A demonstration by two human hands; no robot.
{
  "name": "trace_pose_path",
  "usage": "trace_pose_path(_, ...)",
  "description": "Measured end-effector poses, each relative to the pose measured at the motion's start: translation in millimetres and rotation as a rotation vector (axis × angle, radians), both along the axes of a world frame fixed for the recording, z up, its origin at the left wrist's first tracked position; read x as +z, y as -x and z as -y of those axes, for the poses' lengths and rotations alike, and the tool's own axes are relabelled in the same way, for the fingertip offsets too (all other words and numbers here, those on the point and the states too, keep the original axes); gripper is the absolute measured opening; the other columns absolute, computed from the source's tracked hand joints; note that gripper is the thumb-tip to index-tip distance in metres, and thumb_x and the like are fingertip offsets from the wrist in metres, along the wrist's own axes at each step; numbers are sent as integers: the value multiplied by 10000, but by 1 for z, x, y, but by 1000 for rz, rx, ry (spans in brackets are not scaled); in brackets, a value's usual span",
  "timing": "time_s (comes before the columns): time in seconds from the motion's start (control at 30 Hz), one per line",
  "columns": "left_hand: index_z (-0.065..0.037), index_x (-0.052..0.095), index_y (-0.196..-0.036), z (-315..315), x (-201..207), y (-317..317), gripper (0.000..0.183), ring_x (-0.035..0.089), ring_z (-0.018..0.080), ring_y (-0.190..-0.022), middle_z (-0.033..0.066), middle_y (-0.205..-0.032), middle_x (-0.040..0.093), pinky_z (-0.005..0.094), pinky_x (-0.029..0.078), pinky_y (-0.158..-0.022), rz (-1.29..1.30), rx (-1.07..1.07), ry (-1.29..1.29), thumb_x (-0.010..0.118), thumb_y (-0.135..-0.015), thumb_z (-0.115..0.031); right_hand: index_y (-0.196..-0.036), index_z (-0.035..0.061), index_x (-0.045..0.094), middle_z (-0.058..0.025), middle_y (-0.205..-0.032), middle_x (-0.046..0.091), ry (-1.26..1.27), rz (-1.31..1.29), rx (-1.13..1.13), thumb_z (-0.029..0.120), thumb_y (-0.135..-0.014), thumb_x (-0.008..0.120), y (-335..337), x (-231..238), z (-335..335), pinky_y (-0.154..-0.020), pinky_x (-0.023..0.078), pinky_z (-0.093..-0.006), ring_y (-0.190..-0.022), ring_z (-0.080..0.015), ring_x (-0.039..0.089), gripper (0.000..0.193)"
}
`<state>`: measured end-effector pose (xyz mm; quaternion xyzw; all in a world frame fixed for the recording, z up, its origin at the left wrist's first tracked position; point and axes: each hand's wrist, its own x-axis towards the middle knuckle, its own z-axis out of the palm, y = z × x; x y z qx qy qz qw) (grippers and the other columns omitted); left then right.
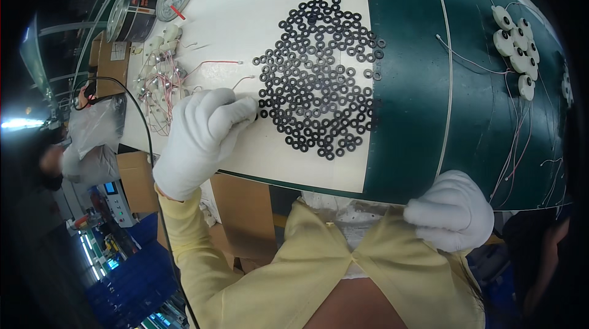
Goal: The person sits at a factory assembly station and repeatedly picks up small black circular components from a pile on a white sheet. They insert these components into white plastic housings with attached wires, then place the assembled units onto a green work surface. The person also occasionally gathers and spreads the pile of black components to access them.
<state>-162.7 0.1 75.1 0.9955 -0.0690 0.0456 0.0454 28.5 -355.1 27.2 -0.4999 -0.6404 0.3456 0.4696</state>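
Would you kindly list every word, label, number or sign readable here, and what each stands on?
None reads clearly enough to quote.
Dark tin, upper left: print on its side, too small and blurred.
Cardboard box below it: pale label, too small.
Machine's lit screen, lower left: too small to read.

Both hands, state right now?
Left hand: closed, fingers pinched beside the black rings; whether one is held can't be told.
Right hand: curled closed at the table edge; any contents hidden.
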Motion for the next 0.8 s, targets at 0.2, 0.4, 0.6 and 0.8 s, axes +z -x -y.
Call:
trace_pose_path(0.2, -114, 616, -1054, 9, 26, -2, 325, 638, 284, -774, 43, -879, 662, 414, 489, -654, -253, 7, -159, 741, -769, -20, -1249, -26, 617, -117, -732, 660, 22, 55, -48, 92, -797, 754, 1, 2, 1, -490, 405, -417, -559, -325, 613, 487)
trace_pose_path(0.4, -138, 571, -939, 3, 23, -8, 163, 605, 214, -732, 16, -769, 569, 364, 460, -633, -303, -109, -382, 650, -808, -82, -1196, -51, 626, -124, -733, 654, -27, 93, -175, 68, -790, 745, 10, 3, 0, -523, 408, -422, -593, -335, 617, 439)
trace_pose_path(0.6, -154, 518, -883, 21, 36, -20, 120, 580, 156, -710, -7, -720, 495, 314, 422, -615, -359, -256, -837, 622, -827, -135, -1156, -56, 635, -145, -743, 656, -80, 90, -209, 52, -805, 725, 10, 9, -6, -519, 408, -429, -598, -354, 613, 378)
trace_pose_path(0.8, -139, 538, -900, 1, 29, -26, 161, 605, 238, -720, 36, -765, 567, 368, 464, -608, -391, -236, -508, 672, -815, -106, -1176, -41, 629, -149, -753, 663, -74, 67, -200, 52, -825, 722, 12, 7, -3, -514, 404, -429, -603, -354, 618, 376)
